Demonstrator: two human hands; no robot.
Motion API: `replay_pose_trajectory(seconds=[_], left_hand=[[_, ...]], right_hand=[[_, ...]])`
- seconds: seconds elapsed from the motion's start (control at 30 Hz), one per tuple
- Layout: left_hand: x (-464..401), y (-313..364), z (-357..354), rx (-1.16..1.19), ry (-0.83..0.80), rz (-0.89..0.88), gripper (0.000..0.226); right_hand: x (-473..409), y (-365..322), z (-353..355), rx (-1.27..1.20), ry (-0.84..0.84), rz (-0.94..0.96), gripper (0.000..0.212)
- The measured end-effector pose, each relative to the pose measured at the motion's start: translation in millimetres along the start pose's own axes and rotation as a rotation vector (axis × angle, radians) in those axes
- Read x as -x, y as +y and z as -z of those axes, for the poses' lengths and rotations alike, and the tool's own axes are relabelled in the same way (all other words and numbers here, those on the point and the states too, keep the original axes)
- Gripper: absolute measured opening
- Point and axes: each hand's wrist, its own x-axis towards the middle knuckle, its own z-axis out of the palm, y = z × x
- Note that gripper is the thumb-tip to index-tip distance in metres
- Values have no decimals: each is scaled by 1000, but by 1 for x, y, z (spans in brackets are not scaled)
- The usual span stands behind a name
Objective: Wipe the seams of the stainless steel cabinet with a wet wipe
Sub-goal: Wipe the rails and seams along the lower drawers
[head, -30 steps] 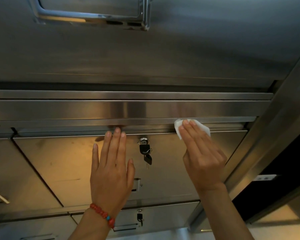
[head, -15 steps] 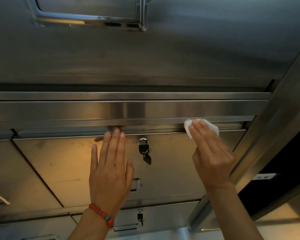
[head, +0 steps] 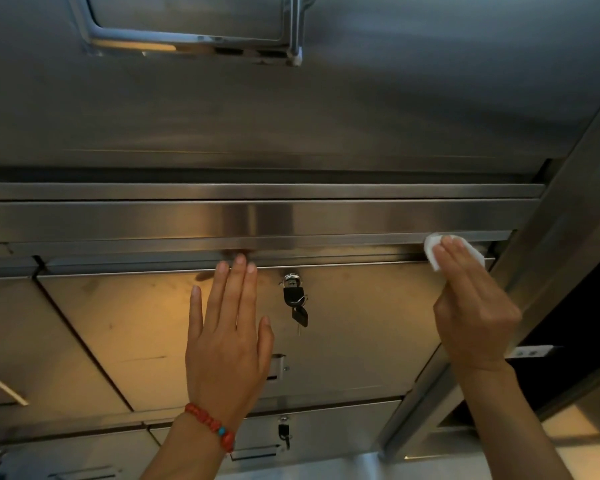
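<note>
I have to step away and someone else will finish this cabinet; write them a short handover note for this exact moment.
Left hand: open, fingers flat on the locker door, fingertips at its top edge.
Right hand: straight fingers press the wet wipe into the horizontal seam above that door, near its right end by the vertical post.
Keys hang in the door's lock.
Done: cannot be judged from how the steel looks.
Left: probably the last bit of this seam, then the seams around the lower doors.
</note>
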Motion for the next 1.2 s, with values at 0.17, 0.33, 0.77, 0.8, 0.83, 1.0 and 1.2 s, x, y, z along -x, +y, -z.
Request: replay_pose_trajectory(seconds=[0.17, 0.33, 0.77, 0.8, 0.83, 1.0, 1.2], left_hand=[[0, 1, 0, 13, 1, 4, 58], [0, 1, 0, 13, 2, 0, 58], [0, -2, 0, 3, -11, -7, 58], [0, -2, 0, 0, -11, -8, 58], [0, -3, 0, -2, -10, -11, 58], [0, -3, 0, -3, -14, -15, 58], [-1, -2, 2, 3, -20, -7, 58]], right_hand=[[2, -6, -1, -7, 0, -39, 27], [-1, -6, 2, -23, -65, 59, 22], [0, 12, 4, 2, -38, -24, 24], [0, 17, 6, 7, -47, -6, 24], [-1, 21, 8, 13, -52, 1, 24], [-1, 24, 8, 34, -53, -27, 22], [-3, 32, 12, 38, -75, 37, 26]])
